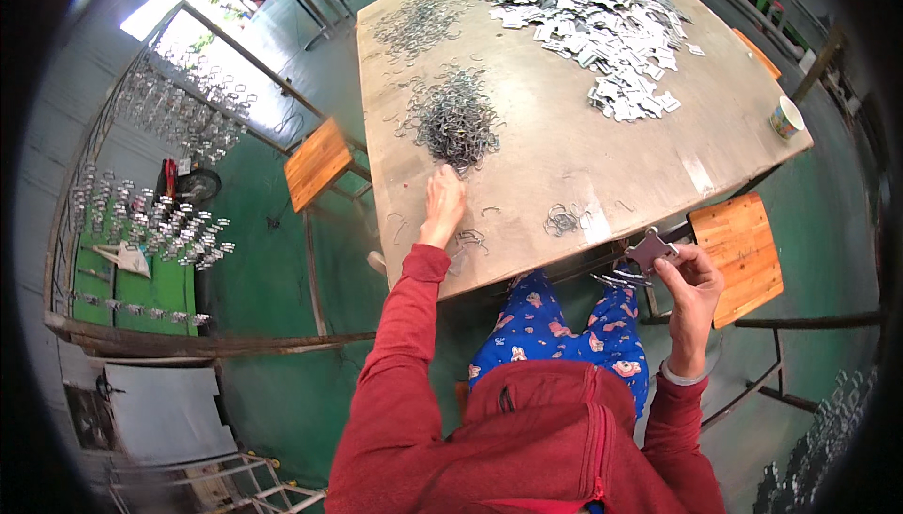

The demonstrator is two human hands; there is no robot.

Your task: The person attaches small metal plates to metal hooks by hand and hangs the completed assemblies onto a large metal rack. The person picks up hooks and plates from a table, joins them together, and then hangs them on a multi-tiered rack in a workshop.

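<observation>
My left hand (pixel 445 205) reaches over the table to the near edge of a dense pile of small bent metal hooks (pixel 455 119). Its fingers are drawn together at the hooks, and whatever is between the tips is hidden. Off the table's front edge, my right hand (pixel 694 293) pinches a flat grey metal plate (pixel 649 249) with notched edges between thumb and fingers. Below that plate, several thin metal pieces (pixel 621 279) show above my lap; what they hang from is unclear.
The wooden table (pixel 536 185) bears a large heap of metal plates (pixel 602 34), scattered hooks (pixel 419 25), a small wire cluster (pixel 562 220) and a paper cup (pixel 786 117). Wooden stools stand left (pixel 318 161) and right (pixel 738 258). A metal rack (pixel 188 340) with hanging parts is at left.
</observation>
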